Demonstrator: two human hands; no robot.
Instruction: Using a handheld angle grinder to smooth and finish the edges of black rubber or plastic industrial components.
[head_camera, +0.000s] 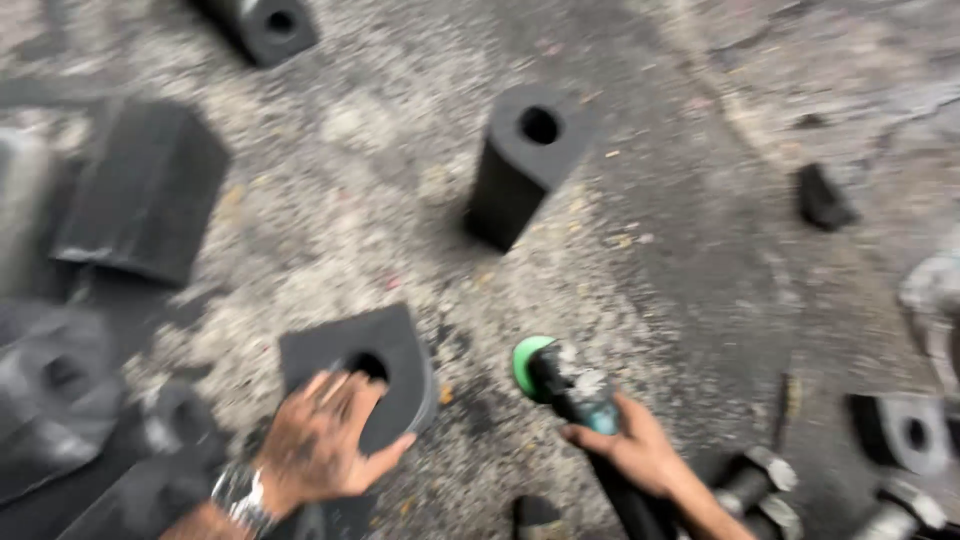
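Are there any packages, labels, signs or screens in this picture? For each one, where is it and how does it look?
None can be seen: no package, label, sign or screen.
In view are only black blocks with round holes, such as the one under the left hand, on the rough grey ground.
The right hand holds a dark power tool with a green disc; the blur hides any marking on it.

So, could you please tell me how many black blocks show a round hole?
5 clearly: one under the left hand at, one standing mid-floor, one top edge, one far left, one lower right. Blur may hide more.
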